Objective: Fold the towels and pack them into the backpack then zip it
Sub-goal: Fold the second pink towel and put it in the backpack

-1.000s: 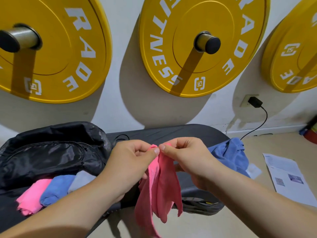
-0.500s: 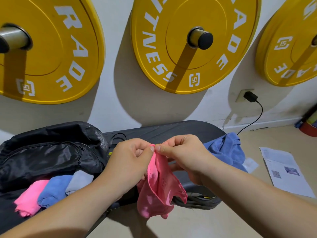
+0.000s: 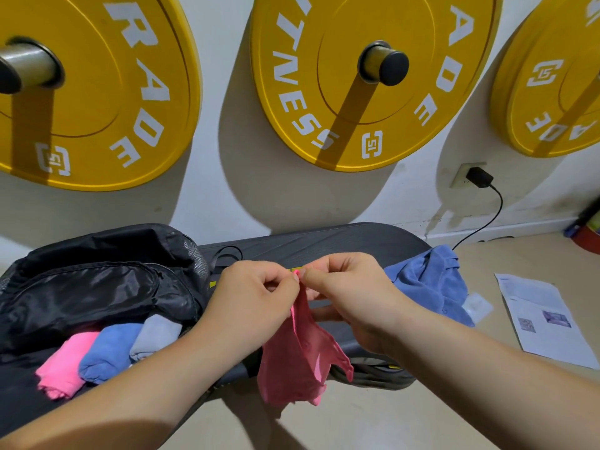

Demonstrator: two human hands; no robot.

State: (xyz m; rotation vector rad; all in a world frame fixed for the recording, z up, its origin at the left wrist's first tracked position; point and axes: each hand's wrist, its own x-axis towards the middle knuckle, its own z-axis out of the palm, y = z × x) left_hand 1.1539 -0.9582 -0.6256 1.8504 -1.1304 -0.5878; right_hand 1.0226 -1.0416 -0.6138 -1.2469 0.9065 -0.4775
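Note:
A salmon-pink towel point(image 3: 302, 355) hangs in front of me, bunched and folded over. My left hand point(image 3: 250, 297) and my right hand point(image 3: 344, 290) pinch its top edge side by side, fingertips almost touching. At the left lies a black backpack point(image 3: 97, 280) with its mouth open toward me. Three rolled towels stick out of it: a bright pink one point(image 3: 65, 365), a blue one point(image 3: 107, 352) and a grey one point(image 3: 156, 332). A crumpled blue towel point(image 3: 428, 280) lies on the right end of the dark bench point(image 3: 324, 241).
Yellow weight plates point(image 3: 357, 79) hang on pegs on the white wall behind the bench. A black charger point(image 3: 480, 177) is plugged in at the right, its cable running down. A printed sheet point(image 3: 545, 316) lies on the beige floor at the right.
The pink towel hung long a second ago; now its lower part is gathered up, shorter and wider. Both hands stay together on its top edge.

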